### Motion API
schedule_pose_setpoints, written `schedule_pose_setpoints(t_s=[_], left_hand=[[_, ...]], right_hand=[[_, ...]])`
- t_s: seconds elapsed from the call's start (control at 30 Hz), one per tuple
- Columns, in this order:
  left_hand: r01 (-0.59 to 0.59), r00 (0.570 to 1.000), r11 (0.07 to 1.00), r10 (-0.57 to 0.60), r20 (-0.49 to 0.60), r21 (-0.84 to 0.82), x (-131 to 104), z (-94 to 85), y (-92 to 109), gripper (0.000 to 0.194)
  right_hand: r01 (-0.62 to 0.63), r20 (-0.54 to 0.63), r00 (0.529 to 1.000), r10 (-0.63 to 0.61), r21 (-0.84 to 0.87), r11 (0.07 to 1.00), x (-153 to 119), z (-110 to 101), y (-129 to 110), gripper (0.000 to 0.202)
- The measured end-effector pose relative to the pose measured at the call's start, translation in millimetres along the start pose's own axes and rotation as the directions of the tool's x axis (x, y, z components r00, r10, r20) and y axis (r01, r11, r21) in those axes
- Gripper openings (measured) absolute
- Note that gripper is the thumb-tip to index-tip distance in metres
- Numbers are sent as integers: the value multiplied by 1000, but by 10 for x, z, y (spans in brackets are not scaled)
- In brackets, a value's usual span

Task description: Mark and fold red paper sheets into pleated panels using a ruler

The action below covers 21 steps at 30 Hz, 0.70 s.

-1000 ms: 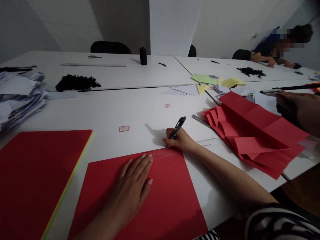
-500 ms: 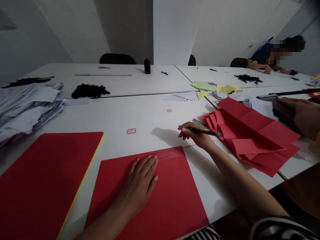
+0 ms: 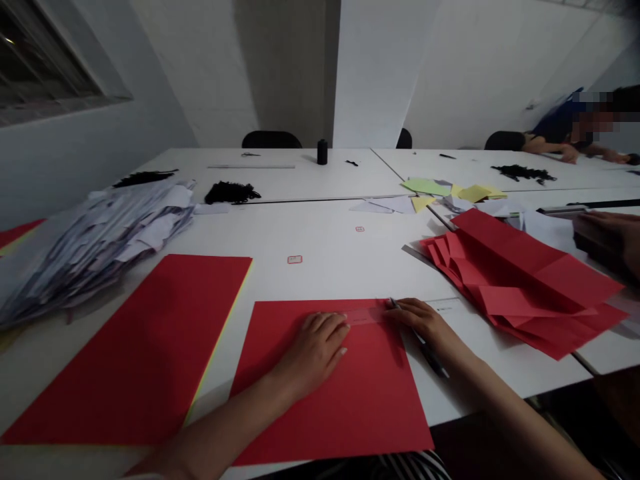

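A red sheet point(image 3: 350, 407) lies flat on the white table in front of me. Across its top edge is a clear ruler point(image 3: 367, 317), which reaches past the sheet's right side. My left hand point(image 3: 315, 350) rests palm down on the sheet and the ruler's left part, fingers slightly spread. My right hand point(image 3: 423, 323) is closed around a dark pen point(image 3: 431, 359), its tip at the sheet's top right corner beside the ruler.
Left of the sheet lies a red stack point(image 3: 135, 353), with piled white papers point(image 3: 125, 247) behind it. Folded red papers point(image 3: 530, 280) are at the right, near another person's hand point(image 3: 617, 230). Black yarn point(image 3: 231, 193) and a black spool point(image 3: 323, 152) stand farther back.
My right hand has come down with the pen from above the table to the sheet's top right corner. My left hand stays on the sheet. The camera view has turned left.
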<state>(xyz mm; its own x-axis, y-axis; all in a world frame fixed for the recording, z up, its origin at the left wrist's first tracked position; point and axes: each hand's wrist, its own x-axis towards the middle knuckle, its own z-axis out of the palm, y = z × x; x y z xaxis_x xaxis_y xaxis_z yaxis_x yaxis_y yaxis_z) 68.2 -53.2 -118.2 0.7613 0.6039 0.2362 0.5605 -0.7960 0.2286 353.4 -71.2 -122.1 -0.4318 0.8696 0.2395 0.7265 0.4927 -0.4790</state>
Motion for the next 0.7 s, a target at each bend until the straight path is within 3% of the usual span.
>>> schedule_pose_setpoints(t_s=[0.17, 0.33, 0.4, 0.53, 0.6, 0.7], left_hand=[[28, 999, 998, -26, -34, 51, -35, 12, 103, 31], [94, 992, 987, -104, 70, 129, -168, -116, 405, 41], [175, 974, 972, -193, 114, 156, -250, -181, 483, 48], [403, 889, 870, -446, 105, 284, -387, -253, 498, 57], [436, 867, 848, -486, 112, 301, -421, -254, 487, 58], [427, 866, 862, -476, 151, 272, -430, -225, 495, 59]], right_hand=[[119, -23, 992, -123, -123, 985, -61, 41, 40, 40], [178, 30, 984, -176, -235, 956, -78, 23, 46, 43], [184, 25, 982, -185, -270, 945, -91, 35, 66, 43], [169, -34, 981, -190, -325, 931, -91, 89, 128, 41], [131, -66, 984, -163, -347, 929, -76, 108, 152, 41], [61, -124, 986, -115, -372, 926, -65, 105, 163, 42]])
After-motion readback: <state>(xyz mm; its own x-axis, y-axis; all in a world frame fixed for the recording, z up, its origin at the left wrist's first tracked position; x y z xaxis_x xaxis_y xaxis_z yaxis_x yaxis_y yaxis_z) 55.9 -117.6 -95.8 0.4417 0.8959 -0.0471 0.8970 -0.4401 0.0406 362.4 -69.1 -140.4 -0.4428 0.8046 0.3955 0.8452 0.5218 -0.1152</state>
